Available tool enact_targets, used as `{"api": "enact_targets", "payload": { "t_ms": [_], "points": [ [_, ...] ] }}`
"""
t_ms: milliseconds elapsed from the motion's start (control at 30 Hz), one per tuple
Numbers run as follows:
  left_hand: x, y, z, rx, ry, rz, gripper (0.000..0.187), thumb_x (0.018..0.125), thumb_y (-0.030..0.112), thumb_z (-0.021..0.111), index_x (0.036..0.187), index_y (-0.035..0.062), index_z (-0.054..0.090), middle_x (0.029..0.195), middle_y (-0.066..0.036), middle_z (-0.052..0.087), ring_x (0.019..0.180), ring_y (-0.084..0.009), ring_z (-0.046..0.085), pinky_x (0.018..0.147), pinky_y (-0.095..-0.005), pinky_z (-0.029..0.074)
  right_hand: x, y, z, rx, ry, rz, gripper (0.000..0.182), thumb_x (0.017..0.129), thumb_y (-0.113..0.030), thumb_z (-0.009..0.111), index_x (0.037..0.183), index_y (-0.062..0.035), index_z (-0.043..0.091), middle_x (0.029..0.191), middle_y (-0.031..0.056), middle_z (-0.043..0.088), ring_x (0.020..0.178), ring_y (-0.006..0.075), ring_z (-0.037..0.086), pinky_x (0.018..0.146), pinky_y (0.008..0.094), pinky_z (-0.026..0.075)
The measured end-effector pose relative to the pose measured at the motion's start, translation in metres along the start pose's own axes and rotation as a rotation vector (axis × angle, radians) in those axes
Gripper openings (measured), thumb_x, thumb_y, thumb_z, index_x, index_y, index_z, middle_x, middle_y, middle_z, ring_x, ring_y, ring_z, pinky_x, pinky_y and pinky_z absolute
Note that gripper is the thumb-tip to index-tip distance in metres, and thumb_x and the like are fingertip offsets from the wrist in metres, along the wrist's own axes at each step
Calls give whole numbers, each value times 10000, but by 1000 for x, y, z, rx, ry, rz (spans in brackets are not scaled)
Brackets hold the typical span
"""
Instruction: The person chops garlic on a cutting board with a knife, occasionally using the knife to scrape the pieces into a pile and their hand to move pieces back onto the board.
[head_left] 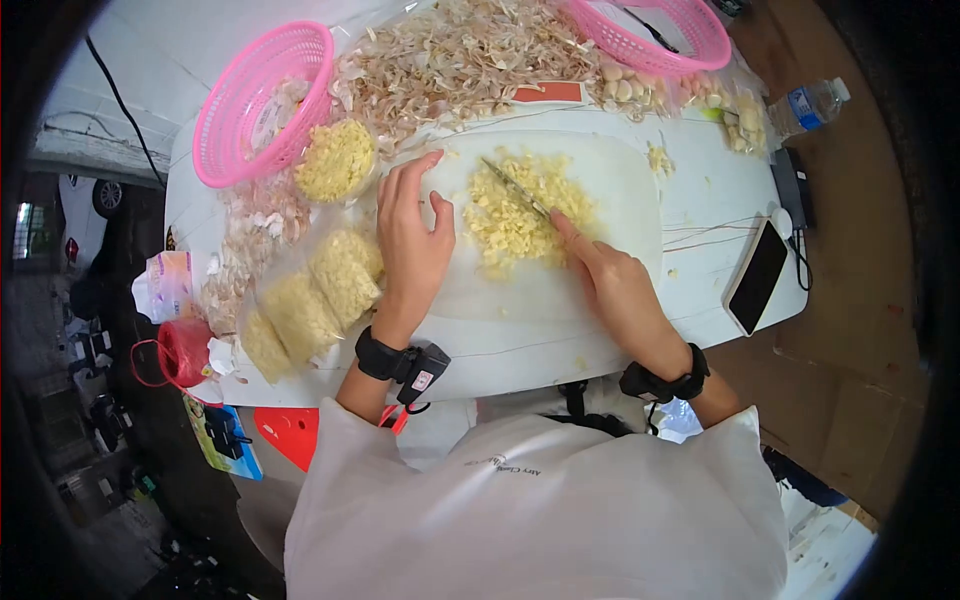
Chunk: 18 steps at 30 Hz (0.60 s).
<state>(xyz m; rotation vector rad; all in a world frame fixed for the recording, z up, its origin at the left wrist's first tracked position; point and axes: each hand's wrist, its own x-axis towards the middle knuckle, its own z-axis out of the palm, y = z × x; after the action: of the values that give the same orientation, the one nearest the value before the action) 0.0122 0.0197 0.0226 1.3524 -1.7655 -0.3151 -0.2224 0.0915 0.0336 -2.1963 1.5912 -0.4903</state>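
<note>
My right hand [612, 277] grips a knife [517, 190], its blade angled up and left across a heap of chopped garlic [515, 228]. The heap lies on a white cutting board [625, 190]. At the board's left edge, my left hand [411, 225] is held with its fingers apart and nothing in it. Just left of that hand stands a round container of chopped garlic [338, 160]. Below the container lie several clear bags of chopped garlic [318, 285], close to my left wrist.
Garlic skins [460, 55] cover the table's far side. A pink basket [215, 130] stands at left, another pink basket [690, 55] at far right. Whole cloves [630, 88], a water bottle [808, 105] and a phone [757, 275] are rightward. A red plastic roll [186, 352] sits at the left edge.
</note>
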Motion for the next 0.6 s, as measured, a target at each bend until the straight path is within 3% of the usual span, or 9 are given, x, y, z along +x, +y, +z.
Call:
{"api": "enact_targets", "payload": {
  "t_ms": [200, 267, 367, 600],
  "points": [
    [1, 3, -1, -21, -12, -44, 418, 790, -72, 509, 1190, 16, 592, 1106, -165, 600, 1065, -349, 536, 929, -414, 425, 16, -15, 5, 90, 62, -87, 695, 835, 3, 540, 1487, -162, 365, 786, 158, 603, 627, 333, 619, 536, 426, 515],
    [1, 4, -1, -35, -16, -61, 421, 791, -72, 505, 1194, 15, 589, 1114, -165, 597, 1070, -350, 534, 931, -414, 424, 23, -22, 2, 8, -22, -81, 696, 828, 14, 539, 1484, -145, 369, 787, 157, 607, 634, 319, 630, 532, 412, 518],
    [1, 2, -2, 37, -13, -36, 402, 802, -93, 507, 1181, 22, 575, 1223, -104, 617, 1131, -281, 551, 894, -363, 447, 27, -21, 5, -76, -74, -69, 702, 822, 18, 540, 1485, -135, 365, 787, 155, 609, 644, 304, 641, 529, 400, 526],
    [2, 4, -2, 29, -3, -19, 440, 782, -107, 494, 1194, 19, 584, 1173, -138, 612, 1150, -312, 543, 1003, -387, 404, 27, -10, 7, -145, -35, -162, 724, 819, 3, 554, 1496, -146, 347, 780, 147, 604, 640, 303, 642, 525, 401, 532]
  ]
}}
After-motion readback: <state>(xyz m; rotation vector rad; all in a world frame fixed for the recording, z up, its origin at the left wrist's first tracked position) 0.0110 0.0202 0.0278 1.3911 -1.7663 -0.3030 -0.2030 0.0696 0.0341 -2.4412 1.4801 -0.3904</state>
